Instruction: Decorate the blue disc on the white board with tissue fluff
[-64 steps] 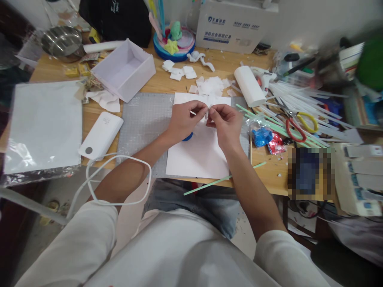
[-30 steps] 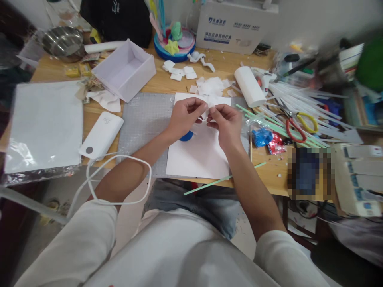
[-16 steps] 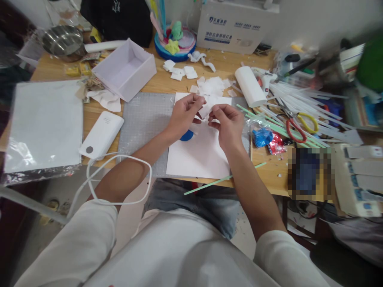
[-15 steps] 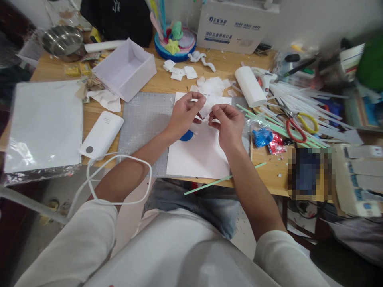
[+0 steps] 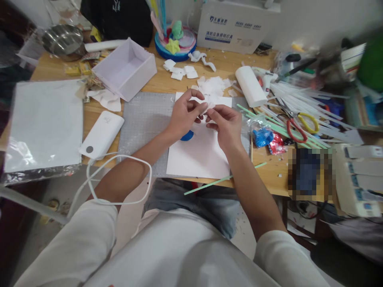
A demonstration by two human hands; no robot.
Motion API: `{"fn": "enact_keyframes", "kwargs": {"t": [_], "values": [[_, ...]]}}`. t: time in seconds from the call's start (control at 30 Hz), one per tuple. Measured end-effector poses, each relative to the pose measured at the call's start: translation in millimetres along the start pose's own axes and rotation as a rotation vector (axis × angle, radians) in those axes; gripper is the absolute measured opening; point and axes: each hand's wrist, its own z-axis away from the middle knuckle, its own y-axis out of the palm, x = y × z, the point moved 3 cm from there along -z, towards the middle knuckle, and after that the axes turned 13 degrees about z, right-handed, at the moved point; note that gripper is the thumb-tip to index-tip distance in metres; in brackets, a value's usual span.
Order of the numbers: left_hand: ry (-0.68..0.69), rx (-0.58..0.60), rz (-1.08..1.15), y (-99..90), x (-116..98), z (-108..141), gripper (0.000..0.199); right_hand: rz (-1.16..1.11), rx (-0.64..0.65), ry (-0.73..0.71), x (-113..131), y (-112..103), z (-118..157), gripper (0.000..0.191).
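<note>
Over a white sheet of paper (image 5: 200,155), my left hand (image 5: 186,115) and my right hand (image 5: 226,124) pinch a small white piece of tissue (image 5: 206,107) between them, fingertips almost touching. Its exact shape is partly covered by the fingers. A round blue thing (image 5: 187,136) lies on the sheet under my left hand, half hidden by it. Just beyond the fingers is a heap of torn white tissue pieces (image 5: 214,85). The sheet rests on a grey cutting mat (image 5: 143,131).
To the left are a white power bank (image 5: 102,134) with a looped cable and a pale box (image 5: 127,69). On the right lie a white roll (image 5: 250,85), scissors (image 5: 296,129), glue sticks (image 5: 311,103) and blue clay (image 5: 262,136). A green stick (image 5: 224,179) overhangs the front edge.
My right hand has moved slightly left, closer to my left hand. The tissue between them now looks smaller and more bunched up. Everything else stays where it was.
</note>
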Motion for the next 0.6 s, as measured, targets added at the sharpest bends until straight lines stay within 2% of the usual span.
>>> {"fn": "enact_keyframes", "kwargs": {"t": [0.17, 0.3, 0.4, 0.5, 0.6], "values": [[0.053, 0.011, -0.038, -0.4, 5.0, -1.8, 0.015, -0.008, 0.002, 0.006, -0.2, -0.2, 0.3, 0.027], [0.084, 0.013, -0.064, -0.1, 6.6, -2.9, 0.014, -0.016, 0.028, 0.004, 1.7, 1.8, 2.4, 0.034], [0.089, 0.017, -0.073, 0.6, 3.8, -1.0, 0.012, -0.006, -0.008, -0.015, 1.4, 2.2, 2.3, 0.038], [0.096, 0.046, -0.033, 2.2, -1.4, 2.3, 0.018, 0.004, -0.068, -0.030, 0.8, 0.2, 1.0, 0.039], [0.064, 0.042, -0.039, 3.1, -4.2, 3.8, 0.020, 0.028, -0.059, -0.015, 0.9, -1.1, 0.5, 0.041]]}}
